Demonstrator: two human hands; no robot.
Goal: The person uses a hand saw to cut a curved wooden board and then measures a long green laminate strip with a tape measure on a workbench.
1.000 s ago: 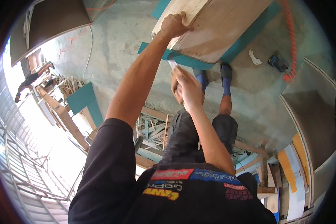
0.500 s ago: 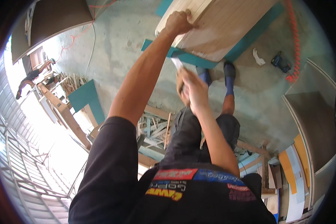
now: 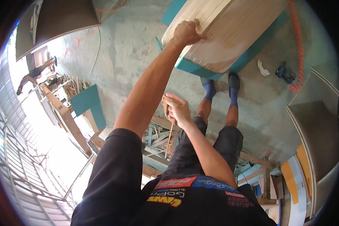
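Note:
A pale wooden panel [image 3: 237, 34] lies at the top, with a teal sheet [image 3: 199, 69] sticking out beneath its edges. My left hand [image 3: 186, 33] is closed over the panel's left edge, thumb pointing right across its top. My right hand [image 3: 180, 110] is closed around the brown wooden handle of a hand saw [image 3: 165, 107], below the panel and left of my knees. The saw's blade cannot be made out; my left forearm lies across that area. A narrow teal strip [image 3: 158, 43] hangs at a slant beside the panel's left corner.
A dark cordless power tool [image 3: 285, 73] and a crumpled white piece [image 3: 263, 67] lie on the concrete floor, near a red coiled hose [image 3: 297, 45]. Cabinet boxes [image 3: 312, 124] stand right. Wood scraps [image 3: 158, 137] lie below; another person [image 3: 32, 75] works far left.
My right hand has drawn back from the panel's edge, down and left, with the saw. The teal strip at the corner has tipped from nearly level with the sheet to a steep slant.

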